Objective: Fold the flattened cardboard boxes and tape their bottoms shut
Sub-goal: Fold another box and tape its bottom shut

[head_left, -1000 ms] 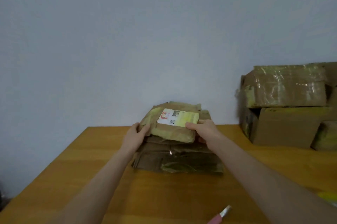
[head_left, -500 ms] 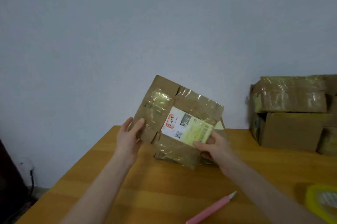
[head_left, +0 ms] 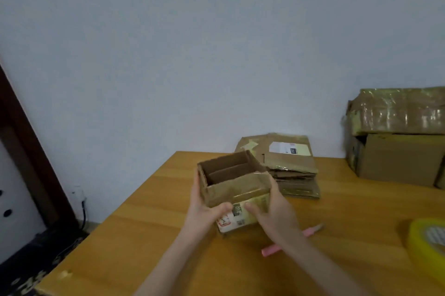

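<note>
Cardboard box (head_left: 234, 187) is what I'm watching. Half a second ago it was a flat sheet raised off the pile; now it stands opened into a squared-up shell, its open end tipped up and away from me. It sits between both hands just above the desk (head_left: 144, 235), in front of the stack of flattened boxes (head_left: 291, 165).

My left hand (head_left: 207, 214) grips the left wall, thumb on the near face and fingers curled round the side. My right hand (head_left: 277, 214) holds the right wall in the same way, thumb near the printed label (head_left: 231, 221).

Inside I can see one flap lying across the opening. The underside is hidden from me, so I cannot tell how its flaps lie.

To my mind the unfolding step is done for this box, and the bottom flaps are next to be closed. The tape roll (head_left: 428, 245) lies at the right edge of the desk and the pink cutter (head_left: 272, 250) just under my right forearm, neither one touched. Taped-up boxes (head_left: 397, 139) are stacked at the far right.
</note>
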